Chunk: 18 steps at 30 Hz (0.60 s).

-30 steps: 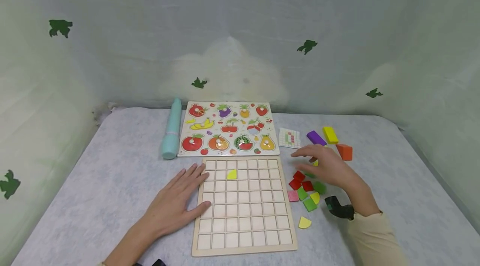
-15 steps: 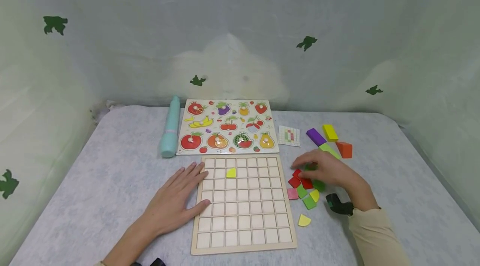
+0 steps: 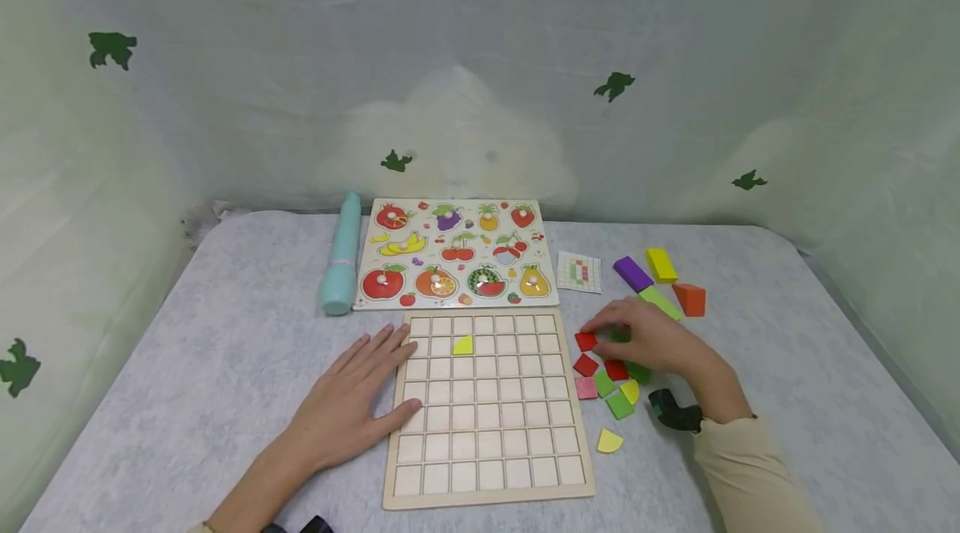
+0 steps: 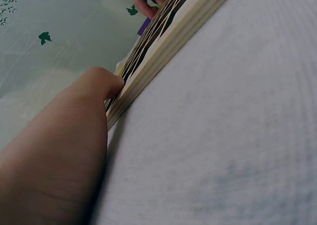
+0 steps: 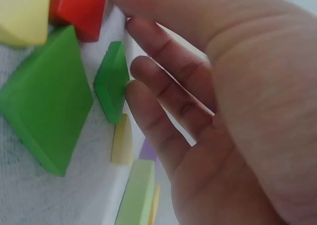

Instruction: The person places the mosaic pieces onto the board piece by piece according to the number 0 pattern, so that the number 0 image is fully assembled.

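Note:
My left hand lies with spread fingers along the left edge of the wooden grid board; its thumb meets the rim in the left wrist view. One yellow quarter-round tile sits in a cell of the second row. To the right of the board, my right hand pinches a red square tile between thumb and index finger. Beside it lie more red tiles, a pink tile, green tiles and yellow quarter-rounds. In the right wrist view, the other fingers extend near a green tile.
Behind the grid board lies a fruit knob puzzle, with a turquoise bottle-shaped object on its left. A small pattern card is at its right. Purple, yellow, light green and orange blocks lie farther right.
My right hand has come down among the tiles, and one red tile has shifted up and left, away from the other reds. My left hand stays in place.

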{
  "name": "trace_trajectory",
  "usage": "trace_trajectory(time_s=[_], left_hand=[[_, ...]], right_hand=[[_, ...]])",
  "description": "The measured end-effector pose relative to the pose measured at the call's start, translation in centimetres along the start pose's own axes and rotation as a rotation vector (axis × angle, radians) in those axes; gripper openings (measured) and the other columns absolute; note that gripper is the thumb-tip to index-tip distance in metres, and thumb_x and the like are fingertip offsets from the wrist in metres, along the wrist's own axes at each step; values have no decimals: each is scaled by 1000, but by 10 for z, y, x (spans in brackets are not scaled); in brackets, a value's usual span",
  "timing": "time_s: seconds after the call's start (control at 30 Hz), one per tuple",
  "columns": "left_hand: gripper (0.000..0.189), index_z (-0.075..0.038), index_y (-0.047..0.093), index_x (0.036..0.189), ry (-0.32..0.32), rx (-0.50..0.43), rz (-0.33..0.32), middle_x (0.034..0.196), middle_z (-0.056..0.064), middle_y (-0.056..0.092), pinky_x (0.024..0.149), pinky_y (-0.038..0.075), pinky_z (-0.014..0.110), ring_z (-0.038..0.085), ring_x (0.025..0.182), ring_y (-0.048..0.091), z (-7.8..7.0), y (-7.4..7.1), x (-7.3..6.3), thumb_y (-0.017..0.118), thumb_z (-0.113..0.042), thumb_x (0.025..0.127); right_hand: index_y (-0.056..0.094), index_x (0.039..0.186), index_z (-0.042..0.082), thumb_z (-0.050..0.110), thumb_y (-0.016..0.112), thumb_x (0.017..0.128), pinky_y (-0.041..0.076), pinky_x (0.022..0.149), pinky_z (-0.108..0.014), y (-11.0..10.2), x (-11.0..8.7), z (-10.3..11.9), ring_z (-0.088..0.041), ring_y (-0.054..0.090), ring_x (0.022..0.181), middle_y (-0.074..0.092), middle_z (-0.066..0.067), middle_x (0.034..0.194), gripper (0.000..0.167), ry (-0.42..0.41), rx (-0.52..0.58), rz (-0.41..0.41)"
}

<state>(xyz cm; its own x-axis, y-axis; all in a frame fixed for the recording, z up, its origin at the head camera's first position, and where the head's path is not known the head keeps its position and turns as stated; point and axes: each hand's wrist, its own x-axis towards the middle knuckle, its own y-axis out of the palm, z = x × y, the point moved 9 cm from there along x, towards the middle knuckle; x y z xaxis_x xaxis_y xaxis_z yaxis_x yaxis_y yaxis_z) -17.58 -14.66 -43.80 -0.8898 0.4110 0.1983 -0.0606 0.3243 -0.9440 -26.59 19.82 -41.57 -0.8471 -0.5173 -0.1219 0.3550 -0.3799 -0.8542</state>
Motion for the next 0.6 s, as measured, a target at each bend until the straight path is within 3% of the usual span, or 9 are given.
trace_trajectory(time_s=[0.37, 0.6], left_hand=[[78, -17, 48, 155, -9, -3, 4, 168, -1, 33, 130, 12, 34, 22, 157, 27, 2, 1, 1, 65, -62, 93], [79, -16, 49, 155, -20, -4, 18, 168, 0, 33, 129, 16, 38, 22, 157, 27, 2, 2, 1, 65, -62, 92]], right_hand=[[74, 116, 15, 22, 80, 90, 56, 82, -32, 3, 6, 7, -15, 57, 95, 69, 5, 106, 27, 16, -8, -44], [75, 119, 16, 24, 78, 91, 56, 79, -32, 1, 9, 32, -15, 58, 94, 70, 3, 109, 29, -50, -14, -141]])
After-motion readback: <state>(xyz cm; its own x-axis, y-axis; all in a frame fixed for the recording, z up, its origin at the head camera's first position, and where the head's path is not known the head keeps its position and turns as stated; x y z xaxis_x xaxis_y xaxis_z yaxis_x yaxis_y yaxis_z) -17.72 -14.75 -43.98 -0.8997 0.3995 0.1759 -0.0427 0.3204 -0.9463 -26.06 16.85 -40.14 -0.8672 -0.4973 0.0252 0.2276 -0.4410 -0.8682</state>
